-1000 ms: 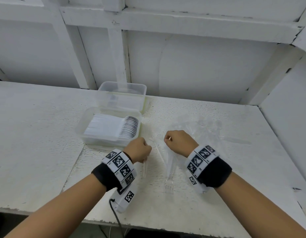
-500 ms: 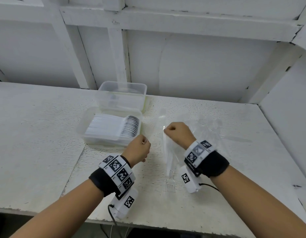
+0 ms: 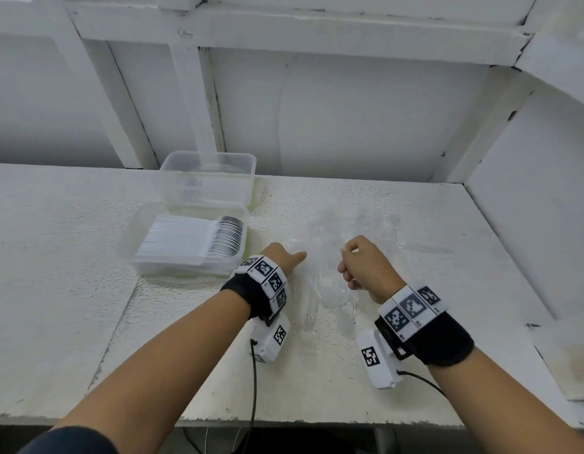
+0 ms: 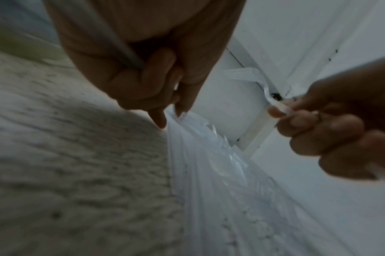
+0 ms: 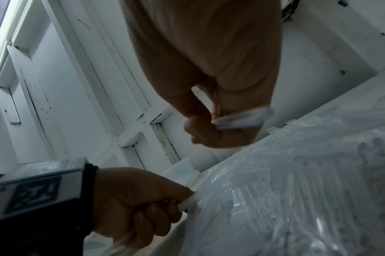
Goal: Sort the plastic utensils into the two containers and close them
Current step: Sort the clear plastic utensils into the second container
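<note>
A loose pile of clear plastic forks (image 3: pixel 359 224) lies on the white table, right of centre. My left hand (image 3: pixel 295 257) reaches into its left edge; thumb and forefinger (image 4: pixel 162 121) touch the pile (image 4: pixel 220 173) while the other fingers curl round a clear utensil handle (image 4: pixel 113 43). My right hand (image 3: pixel 349 260) is fisted over the pile and grips a bunch of clear forks (image 5: pixel 242 119). The near clear container (image 3: pixel 130 253) holds a stacked row of white spoons (image 3: pixel 199 240). Behind it stands a second clear container (image 3: pixel 208 158); no utensils show in it.
A clear fork (image 3: pixel 308 342) lies near the table's front, between my wrists. White wall panels and beams rise just behind the containers, and a side wall closes the right end. A cable hangs off the front edge under my left wrist.
My left hand has moved forward and right to the pile's edge, forefinger now extended. My right hand rose slightly, then shifted right and down with its bunch of forks.
</note>
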Available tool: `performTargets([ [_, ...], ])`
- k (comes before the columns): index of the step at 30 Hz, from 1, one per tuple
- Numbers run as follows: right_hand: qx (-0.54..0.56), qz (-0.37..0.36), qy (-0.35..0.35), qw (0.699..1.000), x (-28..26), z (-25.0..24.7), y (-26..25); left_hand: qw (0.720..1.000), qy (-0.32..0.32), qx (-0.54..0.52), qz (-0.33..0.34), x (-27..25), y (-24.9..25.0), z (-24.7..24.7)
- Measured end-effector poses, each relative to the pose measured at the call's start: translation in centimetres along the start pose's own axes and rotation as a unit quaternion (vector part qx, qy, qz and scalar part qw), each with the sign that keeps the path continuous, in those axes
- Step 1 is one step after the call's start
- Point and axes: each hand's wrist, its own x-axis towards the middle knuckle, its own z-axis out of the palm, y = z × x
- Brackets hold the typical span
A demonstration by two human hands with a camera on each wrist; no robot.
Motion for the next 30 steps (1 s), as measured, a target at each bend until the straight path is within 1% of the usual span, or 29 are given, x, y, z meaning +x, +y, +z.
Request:
performTargets([
  [3,-0.014,-0.005,-0.018,1.0,-0.1,0.1,0.4,1.0,-0.012,-0.015,-0.015,0.3,-0.3,0.0],
  [6,-0.023,-0.01,-0.016,1.0,-0.1,0.2,0.4,0.999,-0.007,-0.046,0.004,0.1,-1.0,0.0],
  [9,-0.035,-0.027,-0.017,0.999,0.0,0.2,0.4,0.998,0.017,-0.061,0.031,-0.6,-1.6,-0.3],
  [12,-0.115,-0.065,-0.028,0.991,0.3,0.6,0.3,0.994,0.028,-0.098,0.048,-1.8,-2.2,-1.0],
  [15,-0.222,-0.106,-0.039,0.969,0.7,1.6,-0.3,0.982,0.013,-0.18,0.052,-3.6,-2.8,-1.6],
  [17,-0.273,-0.122,-0.045,0.953,1.4,2.8,-1.0,0.973,0.005,-0.227,0.048,-4.6,-3.4,-2.0],
  [20,-0.354,-0.113,-0.054,0.927,2.7,4.8,-2.1,0.968,0.004,-0.247,0.039,-5.5,-4.2,-2.3],
  [23,-0.447,-0.106,-0.04,0.887,3.6,6.2,-2.8,0.969,0.005,-0.245,0.036,-5.9,-4.8,-2.4],
  [27,-0.5,-0.114,-0.03,0.858,4.4,7.3,-2.8,0.966,0.012,-0.256,0.031,-6.1,-5.4,-2.5],
  [29,-0.507,-0.111,-0.032,0.854,4.7,7.6,-2.5,0.967,0.012,-0.254,0.03,-6.2,-5.5,-2.5],
  [30,-0.502,-0.109,-0.035,0.857,4.7,7.7,-2.4,0.967,0.011,-0.252,0.029,-6.2,-5.6,-2.5],
])
